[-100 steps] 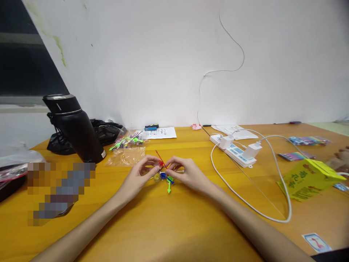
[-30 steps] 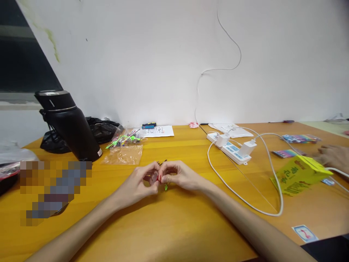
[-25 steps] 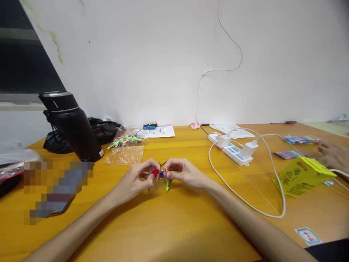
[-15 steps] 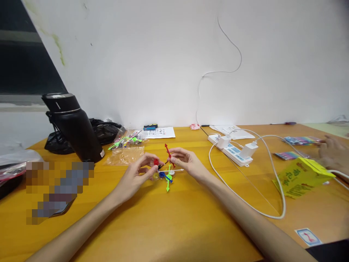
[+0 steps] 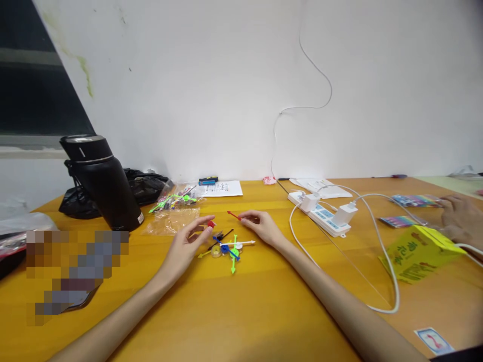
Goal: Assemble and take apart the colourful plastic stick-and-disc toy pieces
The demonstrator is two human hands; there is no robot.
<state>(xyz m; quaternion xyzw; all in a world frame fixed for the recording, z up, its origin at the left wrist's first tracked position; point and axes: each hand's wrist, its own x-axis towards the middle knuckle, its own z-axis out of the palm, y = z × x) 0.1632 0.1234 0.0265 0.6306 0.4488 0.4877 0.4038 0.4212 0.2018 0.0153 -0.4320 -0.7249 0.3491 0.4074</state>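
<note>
Above the counter (image 5: 211,311) I see that the left hand (image 5: 184,249) and right hand (image 5: 264,229) have drawn apart. Coloured arrows (image 5: 234,254) lie bunched between them, in from its far edge. The right pinches a red arrow (image 5: 234,215), the left a red cap (image 5: 211,224).

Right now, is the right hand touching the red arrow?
Touching: the head view shows the right hand pinching one end of the red arrow, its pointed tip sticking out leftward.
</note>
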